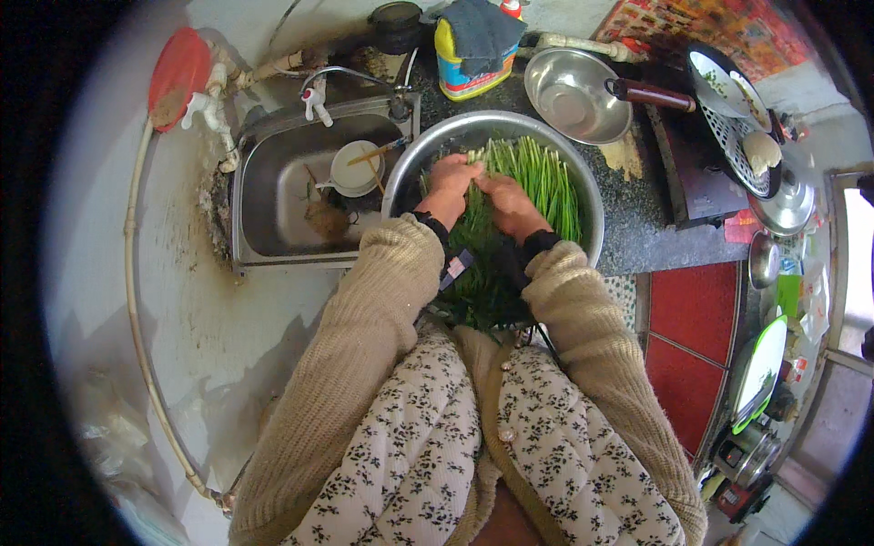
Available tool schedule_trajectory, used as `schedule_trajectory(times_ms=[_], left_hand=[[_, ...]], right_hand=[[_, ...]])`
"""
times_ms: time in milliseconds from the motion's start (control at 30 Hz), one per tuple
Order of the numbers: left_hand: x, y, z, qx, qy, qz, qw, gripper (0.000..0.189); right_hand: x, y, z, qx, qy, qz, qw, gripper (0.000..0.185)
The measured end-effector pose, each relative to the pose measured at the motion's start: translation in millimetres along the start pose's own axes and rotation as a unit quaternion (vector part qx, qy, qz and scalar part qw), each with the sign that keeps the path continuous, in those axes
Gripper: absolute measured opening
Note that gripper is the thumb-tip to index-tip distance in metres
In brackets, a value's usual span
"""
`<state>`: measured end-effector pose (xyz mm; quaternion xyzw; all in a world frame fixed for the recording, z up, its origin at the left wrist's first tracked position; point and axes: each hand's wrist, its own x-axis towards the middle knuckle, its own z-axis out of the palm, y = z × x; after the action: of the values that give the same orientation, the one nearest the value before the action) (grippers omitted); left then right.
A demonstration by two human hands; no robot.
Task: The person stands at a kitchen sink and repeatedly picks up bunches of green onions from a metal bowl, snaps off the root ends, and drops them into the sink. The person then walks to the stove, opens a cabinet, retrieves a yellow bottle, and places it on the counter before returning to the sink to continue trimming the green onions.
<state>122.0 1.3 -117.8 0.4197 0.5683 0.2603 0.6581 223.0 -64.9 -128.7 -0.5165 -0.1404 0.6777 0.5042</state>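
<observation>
A large metal basin stands before me on the counter, holding long leafy greens. My left hand and my right hand are inside it, side by side with the fingertips almost touching. Both grip a bunch of fine, feathery dark greens near its pale stem ends; the leaves hang towards me over the basin's near side. To the right of my right hand lies a thick bundle of green stalks, pale ends pointing away from me. My fingers partly hide the held stems.
At left, a steel sink holds a white bowl with chopsticks and a brown scrubber. Behind the basin are a yellow jug under a grey cloth and a steel bowl. A wok stands at right, its handle reaching leftward.
</observation>
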Motion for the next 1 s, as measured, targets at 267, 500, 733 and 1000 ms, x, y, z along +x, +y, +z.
schedule_trajectory(times_ms=[267, 500, 733, 1000], left_hand=[[4.1, 3.0, 8.2, 0.021, 0.133, -0.070, 0.988, 0.023], [11.3, -10.0, 0.8, -0.157, 0.139, -0.078, 0.975, 0.031], [2.5, -32.0, 6.5, 0.162, 0.102, 0.193, 0.962, 0.039], [-4.9, -24.1, 15.5, 0.028, 0.074, 0.208, 0.975, 0.028]], right_hand=[[1.2, 10.6, 8.5, -0.032, 0.019, -0.062, 0.997, 0.031], [-5.2, 10.9, 8.0, 0.043, 0.015, -0.030, 0.999, 0.032], [2.2, 13.1, 11.3, -0.115, 0.031, -0.068, 0.991, 0.026], [-8.9, 10.8, 14.8, -0.146, 0.024, -0.123, 0.981, 0.028]])
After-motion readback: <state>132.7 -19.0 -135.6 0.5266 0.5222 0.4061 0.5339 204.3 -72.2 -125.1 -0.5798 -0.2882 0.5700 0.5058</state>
